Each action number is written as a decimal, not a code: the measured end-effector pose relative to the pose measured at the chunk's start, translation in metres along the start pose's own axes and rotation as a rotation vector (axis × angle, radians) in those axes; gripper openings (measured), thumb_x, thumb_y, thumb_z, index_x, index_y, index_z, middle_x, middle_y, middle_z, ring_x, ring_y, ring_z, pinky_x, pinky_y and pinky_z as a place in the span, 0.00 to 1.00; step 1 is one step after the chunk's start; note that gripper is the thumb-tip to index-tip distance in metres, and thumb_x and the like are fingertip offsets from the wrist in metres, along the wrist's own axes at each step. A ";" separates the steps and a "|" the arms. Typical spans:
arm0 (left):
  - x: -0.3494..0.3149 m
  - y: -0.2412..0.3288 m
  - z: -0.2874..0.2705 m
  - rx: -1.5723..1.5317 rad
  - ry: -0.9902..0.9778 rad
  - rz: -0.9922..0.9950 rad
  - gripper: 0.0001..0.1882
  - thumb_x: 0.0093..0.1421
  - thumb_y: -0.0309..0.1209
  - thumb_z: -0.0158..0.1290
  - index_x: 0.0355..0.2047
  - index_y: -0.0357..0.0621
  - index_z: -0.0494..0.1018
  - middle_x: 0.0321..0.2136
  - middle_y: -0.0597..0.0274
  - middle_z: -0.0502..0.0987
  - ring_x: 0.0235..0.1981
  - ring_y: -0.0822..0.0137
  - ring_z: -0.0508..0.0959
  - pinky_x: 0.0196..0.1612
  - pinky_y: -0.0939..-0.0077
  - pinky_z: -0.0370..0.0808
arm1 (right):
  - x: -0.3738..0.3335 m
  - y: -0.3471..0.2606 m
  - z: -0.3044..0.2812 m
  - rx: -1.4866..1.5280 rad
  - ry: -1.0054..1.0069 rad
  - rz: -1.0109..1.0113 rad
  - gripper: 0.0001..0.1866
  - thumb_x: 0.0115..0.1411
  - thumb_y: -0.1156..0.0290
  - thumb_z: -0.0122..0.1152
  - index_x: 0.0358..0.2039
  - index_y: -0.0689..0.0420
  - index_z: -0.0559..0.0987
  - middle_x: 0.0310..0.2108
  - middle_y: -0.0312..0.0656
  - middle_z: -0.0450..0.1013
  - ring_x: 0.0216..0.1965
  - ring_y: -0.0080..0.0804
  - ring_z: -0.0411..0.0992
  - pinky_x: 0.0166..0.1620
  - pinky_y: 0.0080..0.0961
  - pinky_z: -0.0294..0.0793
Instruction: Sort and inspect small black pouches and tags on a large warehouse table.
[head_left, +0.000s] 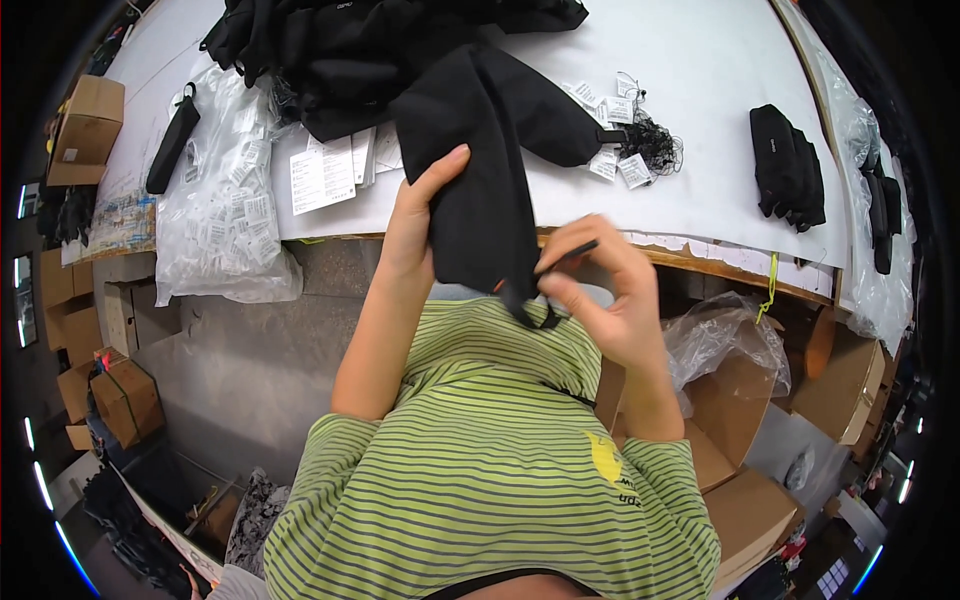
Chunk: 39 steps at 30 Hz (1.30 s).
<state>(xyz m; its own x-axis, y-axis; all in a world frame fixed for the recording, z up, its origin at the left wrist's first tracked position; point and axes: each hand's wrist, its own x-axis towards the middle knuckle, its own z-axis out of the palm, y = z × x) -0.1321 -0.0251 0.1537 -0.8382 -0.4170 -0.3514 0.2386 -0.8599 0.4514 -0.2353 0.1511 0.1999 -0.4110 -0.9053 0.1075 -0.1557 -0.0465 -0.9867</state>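
My left hand (425, 215) grips a black fabric pouch (470, 190) along its left side, thumb on top, holding it up at the table's front edge. A zipper or seam line runs down its length, and a small strap loop hangs at the lower end. My right hand (605, 290) is closed at that end, pinching a thin black piece (575, 254). Blur hides whether this is a strap or a small tool. Behind the held pouch another black pouch (565, 125) lies on the table, its end loop near some tags.
A heap of black pouches (350, 50) covers the far table (700, 60). White tags with black strings (650, 145) lie to the right, and a stack of pouches (785, 168) beyond. Left are printed cards (322, 178) and a plastic bag of tags (225, 190). Cardboard boxes (740, 520) stand below right.
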 end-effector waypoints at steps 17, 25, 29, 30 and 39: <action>-0.023 -0.002 -0.017 0.955 -0.149 0.718 0.40 0.53 0.26 0.59 0.61 0.44 0.49 0.49 0.56 0.68 0.47 0.63 0.72 0.48 0.72 0.70 | 0.021 -0.006 -0.034 -0.389 0.137 -0.339 0.21 0.42 0.79 0.68 0.41 0.59 0.77 0.34 0.42 0.75 0.33 0.32 0.74 0.35 0.20 0.72; -0.019 0.024 0.000 1.327 -0.355 0.709 0.14 0.44 0.30 0.64 0.34 0.44 0.80 0.31 0.64 0.69 0.30 0.69 0.70 0.34 0.80 0.67 | 0.013 0.000 -0.070 -0.267 -0.009 0.031 0.14 0.46 0.77 0.65 0.37 0.59 0.81 0.32 0.38 0.75 0.25 0.16 0.65 0.25 0.12 0.60; -0.018 0.025 -0.005 1.441 -0.461 0.522 0.15 0.47 0.34 0.61 0.37 0.45 0.79 0.34 0.63 0.68 0.31 0.70 0.69 0.35 0.78 0.67 | 0.006 -0.002 -0.080 -0.117 -0.180 0.334 0.16 0.47 0.80 0.65 0.39 0.59 0.81 0.37 0.39 0.75 0.24 0.14 0.69 0.23 0.10 0.70; -0.020 0.026 -0.003 1.473 -0.451 0.441 0.15 0.51 0.31 0.58 0.41 0.44 0.78 0.41 0.61 0.68 0.34 0.68 0.70 0.38 0.78 0.68 | 0.003 0.004 -0.086 -0.081 -0.169 0.348 0.16 0.48 0.80 0.65 0.40 0.59 0.80 0.37 0.39 0.75 0.24 0.14 0.70 0.24 0.11 0.71; -0.012 0.074 -0.079 1.828 0.380 0.827 0.20 0.60 0.38 0.51 0.50 0.41 0.69 0.53 0.52 0.62 0.54 0.55 0.64 0.55 0.64 0.62 | -0.010 0.020 -0.259 -0.624 0.893 0.008 0.17 0.53 0.73 0.65 0.45 0.53 0.79 0.35 0.36 0.76 0.19 0.15 0.70 0.24 0.11 0.69</action>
<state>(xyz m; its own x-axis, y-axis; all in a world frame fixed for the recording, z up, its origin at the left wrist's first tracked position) -0.0656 -0.1072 0.1260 -0.6294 -0.7087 0.3188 -0.4415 0.6637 0.6038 -0.4672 0.2689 0.2102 -0.8791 -0.2593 0.4000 -0.4752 0.4087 -0.7792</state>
